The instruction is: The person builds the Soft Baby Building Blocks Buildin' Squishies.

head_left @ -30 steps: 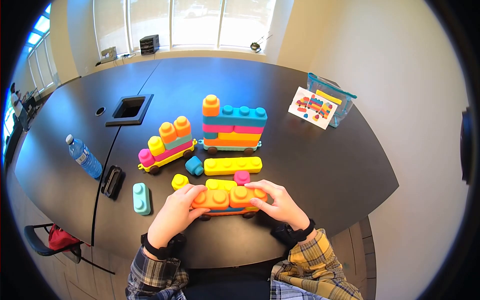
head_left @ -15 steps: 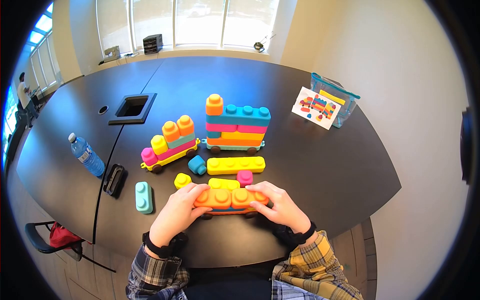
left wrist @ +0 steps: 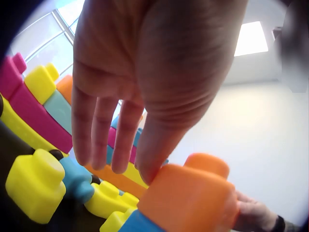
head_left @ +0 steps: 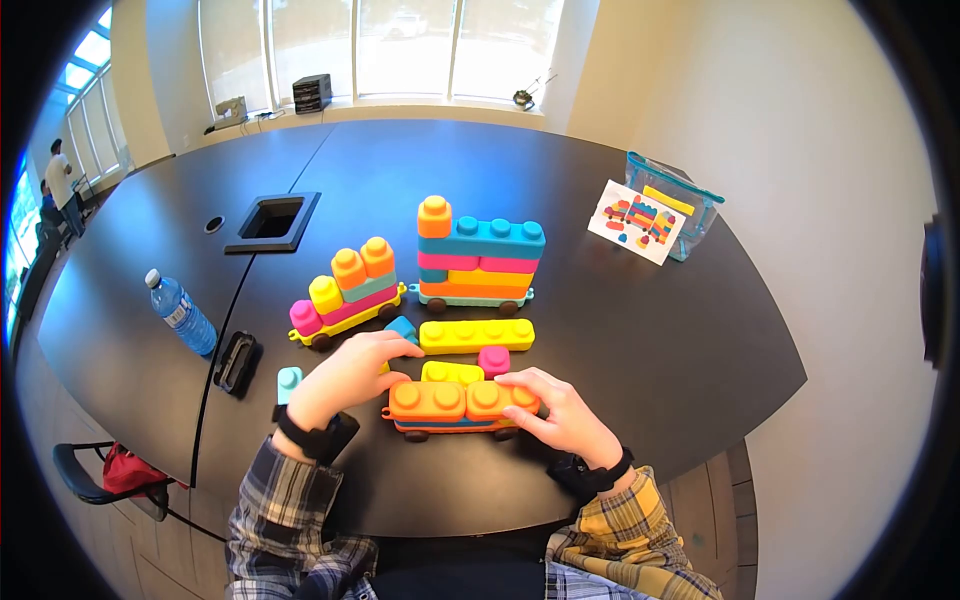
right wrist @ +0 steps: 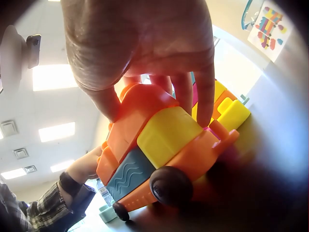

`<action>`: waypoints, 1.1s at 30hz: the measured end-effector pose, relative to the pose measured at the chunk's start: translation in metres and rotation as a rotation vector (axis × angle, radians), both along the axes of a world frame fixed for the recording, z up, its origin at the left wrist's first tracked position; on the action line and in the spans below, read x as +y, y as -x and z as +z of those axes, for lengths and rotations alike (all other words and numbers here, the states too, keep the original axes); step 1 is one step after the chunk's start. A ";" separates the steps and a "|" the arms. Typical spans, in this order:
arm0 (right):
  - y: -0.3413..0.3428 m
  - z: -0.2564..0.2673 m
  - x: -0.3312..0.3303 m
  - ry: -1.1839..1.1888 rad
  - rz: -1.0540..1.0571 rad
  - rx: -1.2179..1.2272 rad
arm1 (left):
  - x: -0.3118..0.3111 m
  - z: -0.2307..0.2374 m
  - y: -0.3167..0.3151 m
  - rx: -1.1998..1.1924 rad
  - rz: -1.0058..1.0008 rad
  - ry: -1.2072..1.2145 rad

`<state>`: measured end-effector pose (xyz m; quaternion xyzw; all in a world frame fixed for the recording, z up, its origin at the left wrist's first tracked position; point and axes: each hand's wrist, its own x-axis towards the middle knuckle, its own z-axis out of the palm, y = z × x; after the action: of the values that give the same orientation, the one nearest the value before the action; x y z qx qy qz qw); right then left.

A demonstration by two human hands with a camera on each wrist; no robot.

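My right hand (head_left: 565,420) holds the right-hand orange block (head_left: 487,402) on a toy wagon, thumb in front and fingers behind. Beside it sits another orange block (head_left: 427,402). Under them the right wrist view shows a yellow block (right wrist: 169,135), a blue block with wavy lines (right wrist: 129,173) and the orange wheeled base (right wrist: 193,157). My left hand (head_left: 345,380) is off the wagon's left end, fingers stretched toward a small blue block (head_left: 403,328). In the left wrist view its thumb overlaps the orange block's edge; a small yellow block (left wrist: 36,186) stands nearby.
Behind are a long yellow block (head_left: 477,337), a shorter yellow block (head_left: 452,374), a pink block (head_left: 494,361) and two built wagons (head_left: 350,300). A mint block (head_left: 289,382), black case (head_left: 236,362) and water bottle (head_left: 182,312) stand left. A picture card (head_left: 640,222) leans against a clear pouch (head_left: 690,235).
My left hand has let go of the wagon's left orange block and moved left and away from me, over the small yellow block. The right hand keeps its hold.
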<state>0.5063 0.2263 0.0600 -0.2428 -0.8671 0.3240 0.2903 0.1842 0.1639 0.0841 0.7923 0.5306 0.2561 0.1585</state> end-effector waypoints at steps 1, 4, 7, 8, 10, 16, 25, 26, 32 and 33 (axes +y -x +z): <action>0.000 0.000 0.000 -0.002 -0.003 0.000 | 0.008 -0.004 0.000 0.000 -0.003 -0.002; -0.002 -0.002 0.001 -0.004 -0.012 0.007 | 0.034 -0.016 -0.002 0.089 -0.078 0.096; -0.003 -0.001 0.000 0.006 -0.011 -0.002 | 0.045 -0.022 -0.008 0.075 -0.100 0.093; -0.003 -0.002 0.000 0.004 -0.010 0.001 | 0.046 -0.021 -0.011 0.074 -0.102 0.091; -0.003 -0.003 0.001 0.003 -0.005 0.005 | 0.047 -0.020 -0.015 0.058 -0.104 0.172; -0.003 -0.002 0.001 0.006 -0.003 -0.004 | 0.046 -0.025 -0.009 0.071 -0.074 0.176; -0.001 0.000 0.000 -0.001 -0.012 -0.018 | 0.044 -0.035 -0.004 0.039 -0.101 0.065; -0.001 -0.001 0.000 -0.001 -0.017 -0.024 | 0.039 -0.026 -0.002 -0.003 -0.074 0.040; -0.001 0.002 0.000 0.003 -0.019 -0.038 | -0.020 0.026 0.005 -0.311 0.166 -0.084; 0.000 0.002 0.001 -0.007 -0.015 -0.042 | -0.028 0.028 0.004 -0.322 0.135 -0.082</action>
<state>0.5067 0.2268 0.0616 -0.2550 -0.8723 0.3138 0.2749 0.1799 0.1359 0.1120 0.7094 0.5395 0.4112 0.1912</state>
